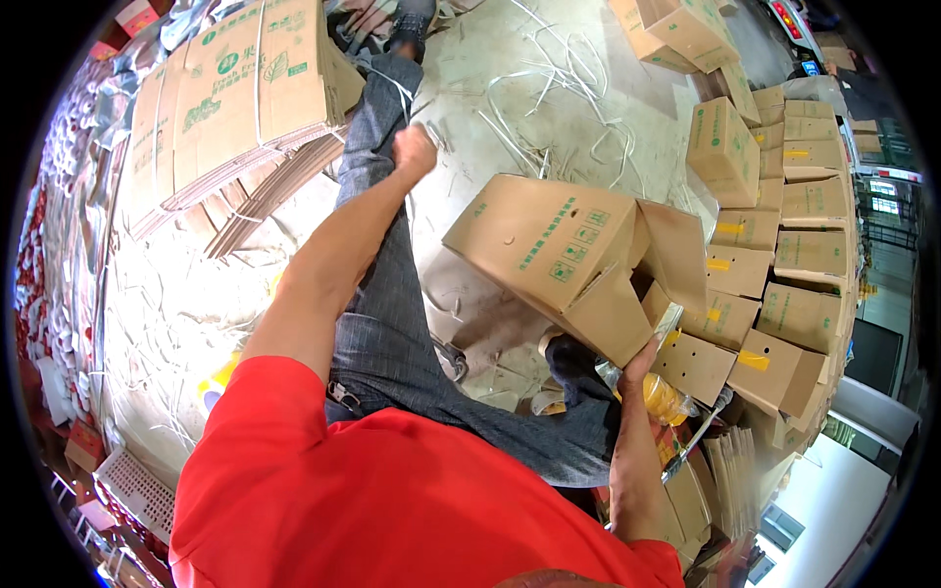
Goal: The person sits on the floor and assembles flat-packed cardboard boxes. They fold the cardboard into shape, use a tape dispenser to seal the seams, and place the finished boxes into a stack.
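Observation:
An opened cardboard carton (pixel 549 230) with green print is tilted in front of me, its flaps spread toward the right. My right hand (pixel 639 365) is closed on the carton's lower right edge. A pale, shiny strip (pixel 668 321) shows by those fingers; I cannot make out what it is. My left hand (pixel 416 151) is a closed fist over my outstretched leg, apart from the carton. A thin white strap passes near it, but what the fist holds is hidden. Close to that hand is a strapped bundle of flattened cartons (pixel 230 83).
Assembled cartons (pixel 809 255) stand in rows at the right. Loose white straps (pixel 569 78) litter the floor ahead. A bottle of yellow liquid (pixel 667 400) is beside my right forearm. A pale plastic basket (pixel 135 495) and flattened cardboard (pixel 730 461) are at the near sides.

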Tool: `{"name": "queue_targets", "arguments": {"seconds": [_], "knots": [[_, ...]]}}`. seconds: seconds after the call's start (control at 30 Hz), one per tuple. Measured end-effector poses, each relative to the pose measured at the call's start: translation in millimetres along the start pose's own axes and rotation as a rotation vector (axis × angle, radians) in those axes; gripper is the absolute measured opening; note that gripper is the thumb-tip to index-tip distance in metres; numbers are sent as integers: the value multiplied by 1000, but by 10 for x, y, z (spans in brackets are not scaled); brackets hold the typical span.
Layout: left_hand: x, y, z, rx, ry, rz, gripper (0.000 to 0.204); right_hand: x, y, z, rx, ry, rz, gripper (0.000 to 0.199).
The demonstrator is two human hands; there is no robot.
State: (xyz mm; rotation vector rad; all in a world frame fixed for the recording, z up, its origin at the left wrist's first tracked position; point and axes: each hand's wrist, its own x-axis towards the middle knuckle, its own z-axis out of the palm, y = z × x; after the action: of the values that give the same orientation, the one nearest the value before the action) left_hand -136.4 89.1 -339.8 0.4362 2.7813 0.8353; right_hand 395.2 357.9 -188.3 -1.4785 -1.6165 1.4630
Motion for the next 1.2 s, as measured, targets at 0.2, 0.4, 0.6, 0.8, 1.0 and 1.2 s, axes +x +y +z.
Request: {"name": "queue_targets", "arguments": {"seconds": [0.2,0.4,0.6,0.8,1.0,1.2], "knots": [[-237,729,-745,-49,-87,173,81,70,154,43,-272,35,-345,52],[-1046,1543,-1059,-390,-96,710,98,-102,-184,720,-323,-107,-299,50],[-1069,1212,-1240,-613,-546,504,119,-239,-507,1080,-72,-214,-183,47],[-1202,1152,-1221,-645,-477,454,114,-389,-659,957,217,-398,-36,46],[-1299,1317,-1147,-547,-253,454,102,-567,-597,968,-106,-290,-185,46],[-1203,1833,-1587,-306,303,839,96,-433,-540,988,-10,-273,-160,48]]}}
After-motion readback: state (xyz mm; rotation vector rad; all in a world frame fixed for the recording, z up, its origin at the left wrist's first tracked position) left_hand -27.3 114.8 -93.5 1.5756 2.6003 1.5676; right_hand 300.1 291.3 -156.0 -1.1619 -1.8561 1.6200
